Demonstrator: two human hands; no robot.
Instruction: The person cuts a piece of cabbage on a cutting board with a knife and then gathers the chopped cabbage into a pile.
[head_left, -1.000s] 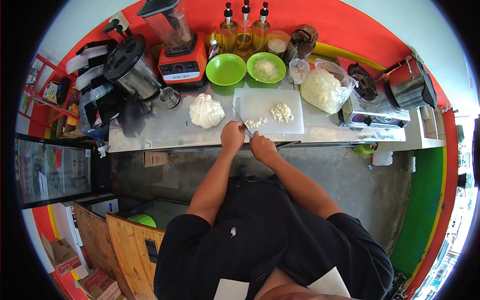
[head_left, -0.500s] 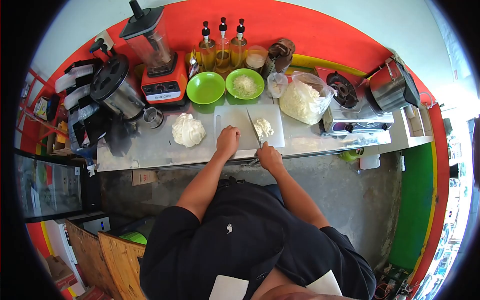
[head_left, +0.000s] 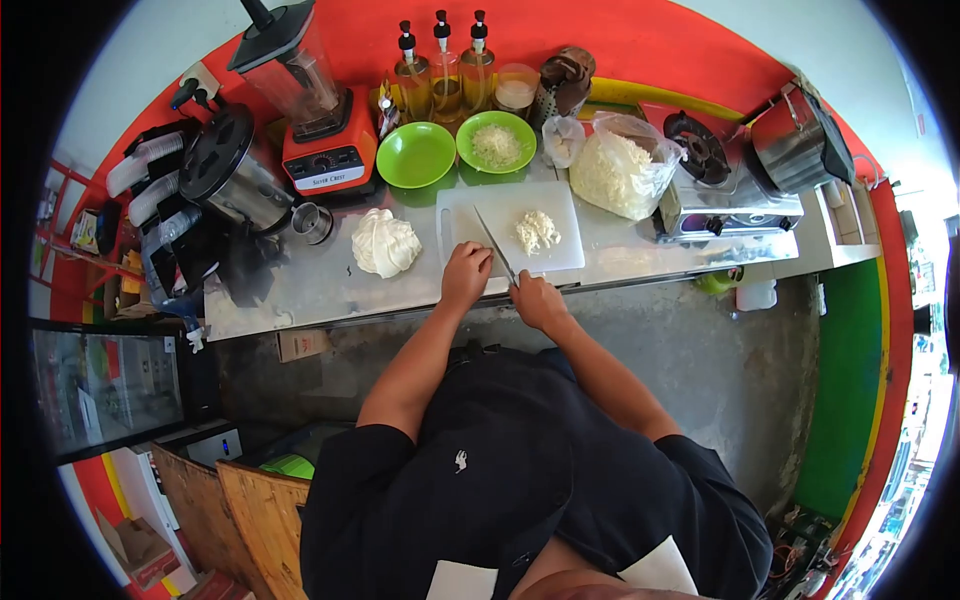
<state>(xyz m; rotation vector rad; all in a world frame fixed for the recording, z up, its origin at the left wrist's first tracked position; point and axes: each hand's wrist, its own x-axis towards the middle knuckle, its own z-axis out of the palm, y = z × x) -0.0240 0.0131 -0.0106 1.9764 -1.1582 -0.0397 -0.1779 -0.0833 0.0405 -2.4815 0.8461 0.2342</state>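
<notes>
My right hand (head_left: 540,302) grips a knife (head_left: 494,240) by its handle, its blade slanting up and left over the white cutting board (head_left: 470,200). At the board's front edge, my left hand (head_left: 466,275) is closed, fingers curled together right by the blade; what they hold, if anything, is hidden. To the right of the blade, a small pile of chopped white food (head_left: 537,232) lies on the board. A white, ruffled mound (head_left: 385,243) sits on the metal counter left of the board.
Two green bowls stand behind the board: the left bowl (head_left: 416,155) and one with white shreds (head_left: 496,145). A filled plastic bag (head_left: 625,170) and gas stove (head_left: 730,205) are at right. A blender (head_left: 325,150), metal cup (head_left: 312,223) and several pump bottles (head_left: 445,75) stand around.
The knife has swung left, away from the chopped pile, and its blade now sits close by my left fingers. The whole view has shifted slightly.
</notes>
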